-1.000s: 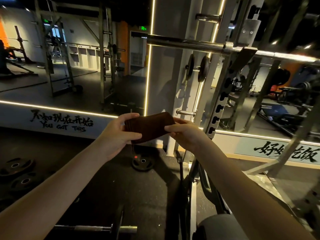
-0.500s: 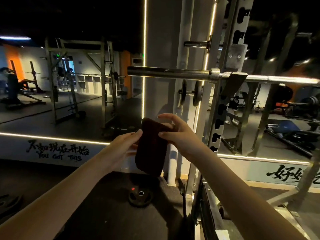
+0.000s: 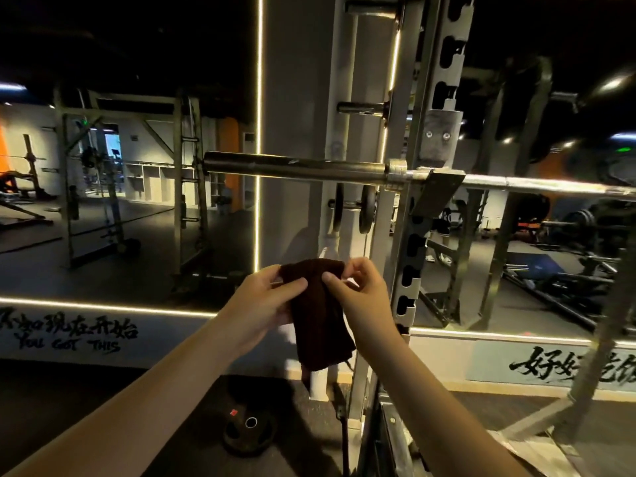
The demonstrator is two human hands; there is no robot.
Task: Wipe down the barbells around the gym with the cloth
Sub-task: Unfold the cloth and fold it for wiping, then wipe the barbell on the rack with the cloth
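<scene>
The barbell [image 3: 296, 168] lies level across the rack's hook [image 3: 435, 191], its thick end sleeve sticking out to the left, above the hands and well clear of them. The dark cloth [image 3: 320, 315] hangs below it, untouched to the bar. The left hand [image 3: 265, 304] pinches its upper left edge between thumb and fingers, and the right hand [image 3: 358, 297] pinches the upper right edge with thumb and forefinger. Such a light hold could let the cloth slip to the floor. Its loose hanging tail could also catch on the hook or the collar during a wipe, and a hard push might roll the bar on its rest. The slotted rack upright [image 3: 409, 270] stands just right of the hands and covers part of the bar. Small plates [image 3: 366, 210] sit on a peg beneath it, and a weight plate [image 3: 249, 432] lies on the floor below.
</scene>
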